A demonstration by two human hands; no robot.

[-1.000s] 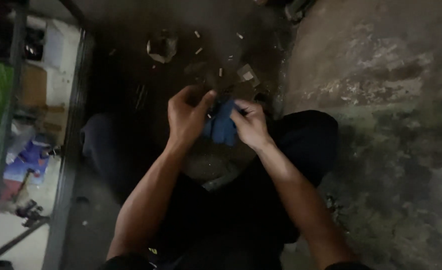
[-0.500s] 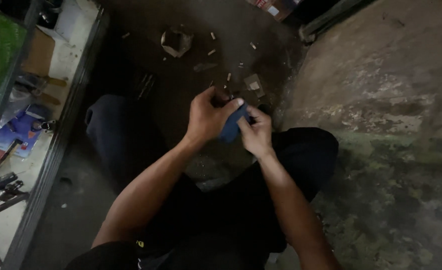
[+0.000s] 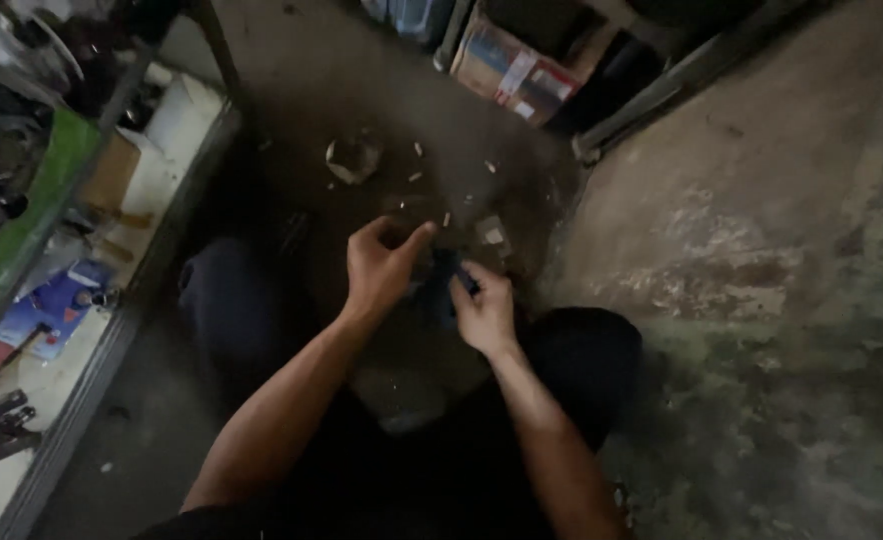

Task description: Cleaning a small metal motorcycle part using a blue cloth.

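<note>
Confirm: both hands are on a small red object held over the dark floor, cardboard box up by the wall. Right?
Not quite. The head view shows the small object is dark blue, not red. The rest holds: the left hand and the right hand both meet at it over the dark floor, and the cardboard box sits up by the wall.

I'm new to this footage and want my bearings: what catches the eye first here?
Two bare hands meet at the centre: the left hand with thumb and fingers spread, the right hand closed on a small blue object. Beyond them, pale scraps dot the dark floor, and a cluttered shelf runs down the left edge.
</note>
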